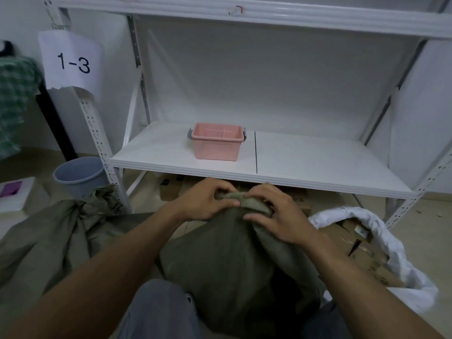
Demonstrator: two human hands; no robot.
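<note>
An olive-green woven sack [227, 263] stands between my knees, full and bulging. Its top is bunched into a tight neck at the middle of the view. My left hand [208, 199] grips that neck from the left, fingers curled over the fabric. My right hand [281, 214] grips it from the right, thumb and fingers curled on the gathered cloth. The sack's contents are hidden.
A white metal rack stands ahead; its low shelf [305, 162] bears a pink plastic bin [216, 145]. A second olive sack [56, 231] slumps at left, near a grey-blue bucket [78, 177]. A white sack of cardboard boxes [367, 243] lies at right. A "1-3" sign [73, 63] hangs on the post.
</note>
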